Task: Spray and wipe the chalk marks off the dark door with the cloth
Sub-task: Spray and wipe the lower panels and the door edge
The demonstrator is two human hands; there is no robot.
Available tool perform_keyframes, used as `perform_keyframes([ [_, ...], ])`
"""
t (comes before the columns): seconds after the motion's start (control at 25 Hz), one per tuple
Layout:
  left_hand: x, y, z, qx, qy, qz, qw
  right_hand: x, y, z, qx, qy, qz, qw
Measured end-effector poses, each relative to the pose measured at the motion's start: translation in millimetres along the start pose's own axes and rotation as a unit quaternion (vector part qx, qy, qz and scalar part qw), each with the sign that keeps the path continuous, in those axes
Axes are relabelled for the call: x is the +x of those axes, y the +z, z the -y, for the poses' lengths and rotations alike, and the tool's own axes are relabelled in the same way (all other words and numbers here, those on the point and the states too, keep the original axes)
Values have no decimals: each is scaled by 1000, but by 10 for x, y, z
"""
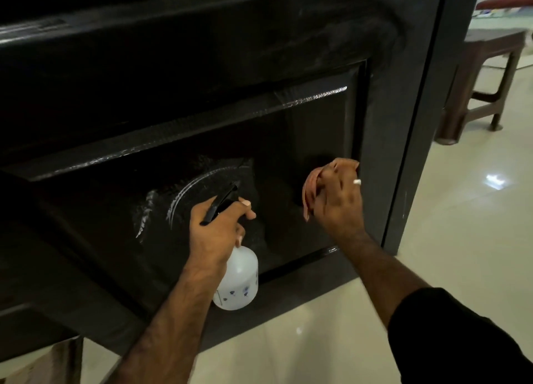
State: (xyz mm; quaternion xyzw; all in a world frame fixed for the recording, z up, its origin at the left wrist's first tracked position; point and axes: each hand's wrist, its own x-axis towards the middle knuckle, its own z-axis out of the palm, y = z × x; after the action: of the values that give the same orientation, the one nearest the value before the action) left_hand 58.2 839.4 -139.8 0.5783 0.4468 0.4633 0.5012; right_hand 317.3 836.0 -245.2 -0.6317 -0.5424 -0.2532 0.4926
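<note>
Starting at the left of the recessed panel of the dark door (288,141), the chalk marks (173,201) show as pale arcs and a smudge, lying just left of and above the left hand (219,227). That hand is curled round the neck of the spray bottle (239,279), nozzle aimed up at the arcs. Further right, the right hand (337,201) clutches the bunched pinkish cloth (314,187) against the panel near its right edge. The chalk sits leftward of the cloth, beyond the bottle, so wiping likely means sweeping left across the panel.
</note>
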Motion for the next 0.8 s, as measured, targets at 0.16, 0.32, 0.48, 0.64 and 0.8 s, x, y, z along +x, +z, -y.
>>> perform_keyframes([
  [0.16,85,146,-144,-13,4,11,1000,1182,-167,584,49,83,-160,982],
  [0.32,112,284,-292,-32,8,35,999,362,89,381,-56,-59,-31,996],
  [0.48,144,232,-323,-35,8,39,999,197,-123,-187,-103,-32,43,993],
  [0.64,209,246,-279,-36,11,33,999,1352,-268,492,17,105,-207,973],
  [0.8,206,413,-193,-32,-8,47,998,676,-61,412,-18,49,-128,990],
])
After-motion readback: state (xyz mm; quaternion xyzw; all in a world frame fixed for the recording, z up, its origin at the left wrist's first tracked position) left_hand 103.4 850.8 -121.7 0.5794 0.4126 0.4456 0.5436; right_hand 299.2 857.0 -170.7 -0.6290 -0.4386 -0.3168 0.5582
